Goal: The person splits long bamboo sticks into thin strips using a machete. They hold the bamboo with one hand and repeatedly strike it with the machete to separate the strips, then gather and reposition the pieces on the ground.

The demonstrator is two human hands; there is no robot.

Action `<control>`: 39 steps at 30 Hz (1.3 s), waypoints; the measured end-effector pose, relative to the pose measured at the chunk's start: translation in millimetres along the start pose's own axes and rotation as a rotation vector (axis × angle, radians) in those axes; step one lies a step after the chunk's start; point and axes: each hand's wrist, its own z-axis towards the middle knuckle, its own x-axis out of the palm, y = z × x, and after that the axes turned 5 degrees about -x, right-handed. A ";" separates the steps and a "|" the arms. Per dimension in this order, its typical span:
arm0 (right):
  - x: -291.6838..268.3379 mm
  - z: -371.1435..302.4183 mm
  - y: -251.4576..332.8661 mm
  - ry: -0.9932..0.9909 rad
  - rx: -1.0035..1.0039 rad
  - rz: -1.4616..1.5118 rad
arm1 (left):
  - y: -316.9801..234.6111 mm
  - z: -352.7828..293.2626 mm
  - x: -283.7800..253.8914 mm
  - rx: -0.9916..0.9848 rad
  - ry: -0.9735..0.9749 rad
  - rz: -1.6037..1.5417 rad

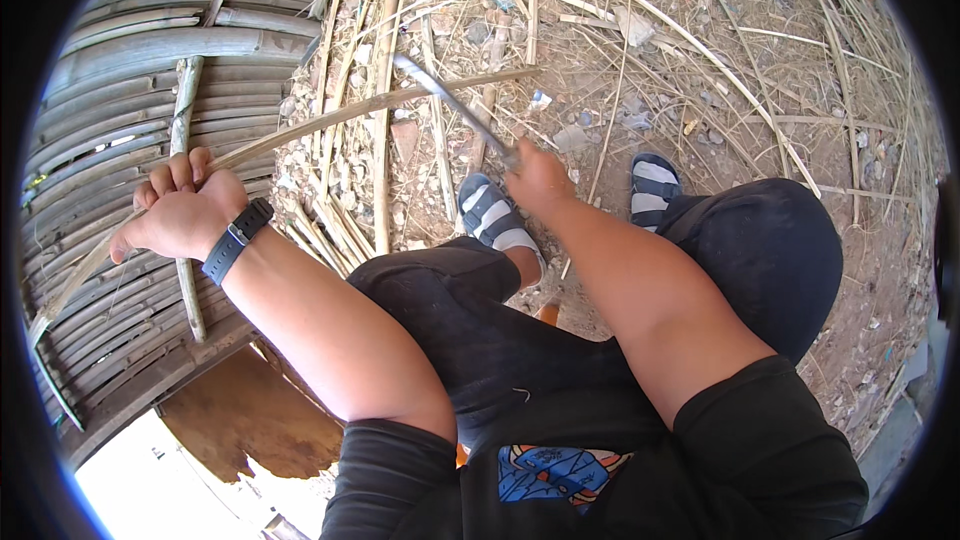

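Note:
My left hand (185, 205), with a dark watch on its wrist, is out to the left and holds a long split bamboo strip (320, 122). The strip bows from beyond that hand across to the middle, and its other end hangs free over the ground. My right hand (540, 178) is closed round the handle of a long knife (468, 113), whose blade points up and to the left. Blade and strip cross in the picture; whether they touch I cannot tell. The knife's handle is mostly hidden in my fist.
A bamboo slat wall (120, 70) stands at the left, with an upright bamboo pole (186, 100) on it. Bamboo strips (383, 140) and shavings litter the stony ground. My sandalled feet (490, 210) are just beyond my bent knees. A torn brown sheet (245, 415) hangs at the lower left.

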 end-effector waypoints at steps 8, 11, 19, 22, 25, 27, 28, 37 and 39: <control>16.0 -5.9 14.9 -0.042 0.084 0.050 | 3.8 3.0 -0.6 0.017 0.008 0.004; 9.4 0.6 30.4 0.015 -0.025 0.074 | 2.3 0.9 -1.5 0.027 0.008 0.025; 3.4 15.2 -14.8 -0.164 0.250 0.139 | -7.3 12.1 -12.3 -0.002 -0.080 -0.058; 3.8 0.7 18.8 -0.086 0.287 0.549 | -28.6 7.6 -15.6 0.006 -0.071 -0.127; -24.0 -1.0 70.8 0.186 0.242 0.926 | -59.6 5.6 -29.4 0.049 -0.055 -0.227; -40.7 0.9 104.9 0.225 0.124 1.065 | -79.2 3.2 -36.5 0.050 -0.058 -0.306; -48.2 -1.3 126.4 0.222 0.061 1.126 | -86.9 3.1 -42.9 0.058 -0.063 -0.346; -164.5 -4.0 236.6 0.000 -0.250 1.218 | -86.1 13.6 -68.2 -0.082 0.193 -0.872; -193.9 -6.5 238.2 -0.018 -0.311 1.248 | -72.6 18.9 -68.9 -0.147 0.277 -0.996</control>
